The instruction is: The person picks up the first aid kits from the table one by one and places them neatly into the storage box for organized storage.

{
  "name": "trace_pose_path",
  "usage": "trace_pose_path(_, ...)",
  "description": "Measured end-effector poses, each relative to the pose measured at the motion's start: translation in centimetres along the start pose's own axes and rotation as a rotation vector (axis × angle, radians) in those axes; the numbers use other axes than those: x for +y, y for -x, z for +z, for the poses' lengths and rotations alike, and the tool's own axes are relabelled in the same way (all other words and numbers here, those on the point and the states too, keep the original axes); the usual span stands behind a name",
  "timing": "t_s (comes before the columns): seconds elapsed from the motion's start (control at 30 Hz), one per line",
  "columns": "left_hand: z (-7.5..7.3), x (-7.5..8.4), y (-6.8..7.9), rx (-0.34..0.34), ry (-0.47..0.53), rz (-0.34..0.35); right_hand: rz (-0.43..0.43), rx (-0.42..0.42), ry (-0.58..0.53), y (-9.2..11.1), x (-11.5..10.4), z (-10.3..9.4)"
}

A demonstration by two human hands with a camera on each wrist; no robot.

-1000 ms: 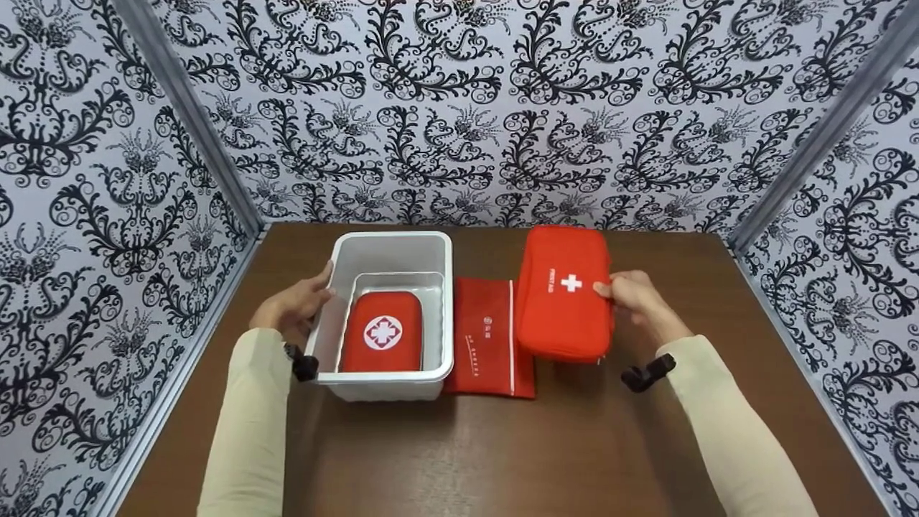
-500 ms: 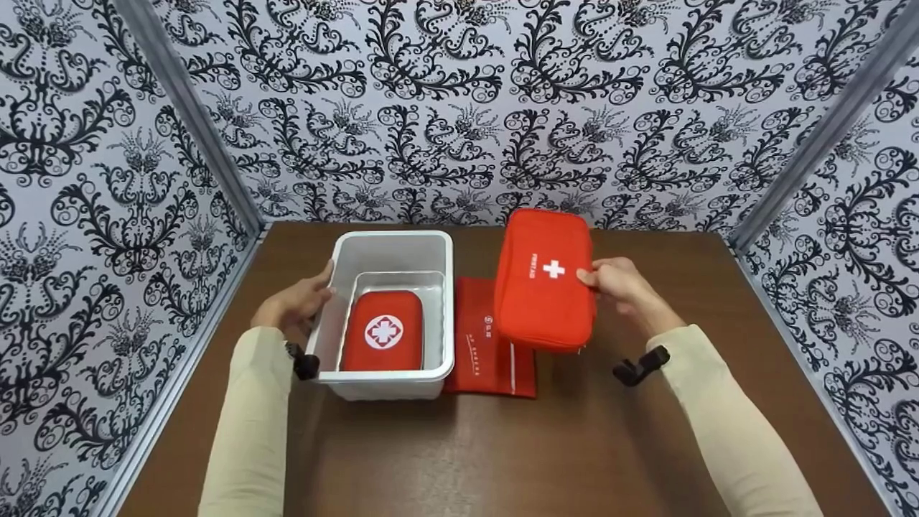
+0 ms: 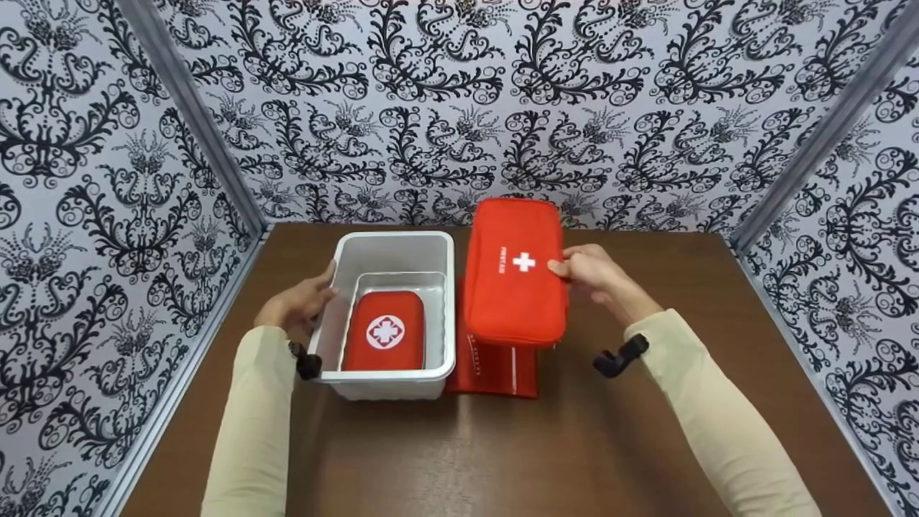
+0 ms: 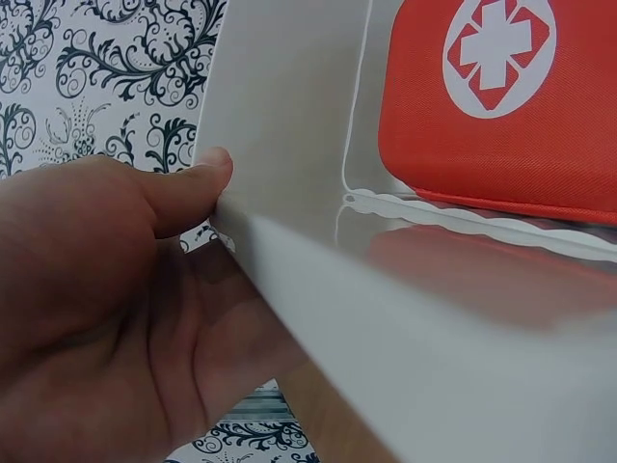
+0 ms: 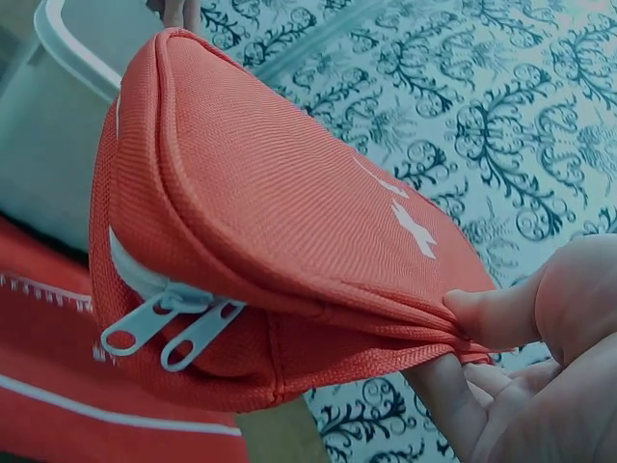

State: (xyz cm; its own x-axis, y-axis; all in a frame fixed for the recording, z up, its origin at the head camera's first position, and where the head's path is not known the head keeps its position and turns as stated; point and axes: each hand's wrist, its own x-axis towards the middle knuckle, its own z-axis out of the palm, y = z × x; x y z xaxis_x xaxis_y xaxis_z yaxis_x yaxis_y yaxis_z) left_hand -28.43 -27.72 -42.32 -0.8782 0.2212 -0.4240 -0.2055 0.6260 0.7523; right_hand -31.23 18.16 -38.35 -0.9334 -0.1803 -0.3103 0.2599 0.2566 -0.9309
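My right hand [image 3: 592, 273] pinches the right edge of a red first aid bag [image 3: 513, 301] with a white cross, thumb on top. The bag is held up, slightly tilted, just right of a white plastic bin [image 3: 446, 309]. Two white zipper pulls [image 5: 169, 328] show at its near end in the right wrist view. My left hand [image 3: 298, 305] grips the bin's left wall, thumb at the rim [image 4: 207, 174] and fingers outside. Inside the bin lies a smaller red first aid case [image 3: 385, 352] with a white emblem. The bag partly covers a flat red pouch [image 3: 495, 370].
The bin and pouch stand on a brown table [image 3: 459, 452], the pouch against the bin's right side. Patterned wall panels [image 3: 459, 108] with grey metal corner posts [image 3: 194, 108] enclose the back and sides.
My right hand has carried the first aid bag left and slightly up, from the pouch's right side to over the pouch, close to the bin. My left hand stays on the bin.
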Motion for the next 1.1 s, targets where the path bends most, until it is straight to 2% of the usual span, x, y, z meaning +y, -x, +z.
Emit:
trace_pose_path(0.13, 0.0, -0.1, -0.1, 0.012, -0.035, 0.007, -0.003, -0.027, -0.018, -0.1, -0.6, 1.2)
trace_pose_path(0.4, -0.1, 0.0, -0.1, -0.004, -0.030, -0.010, 0.019, -0.066, -0.091, -0.7, -1.3, 3.7)
trace_pose_path(0.7, -0.2, 0.1, -0.5, 0.005, -0.044, 0.028, -0.002, -0.098, -0.091, -1.4, -1.8, 6.1)
trace_pose_path(0.87, -0.2, 0.0, -0.6, 0.019, -0.051, 0.004, 0.020, -0.106, -0.117, -1.8, -2.1, 7.2)
trace_pose_path(1.1, -0.2, -0.2, -0.5, 0.027, -0.059, 0.005, 0.066, -0.102, -0.158, -2.5, -2.2, 9.2)
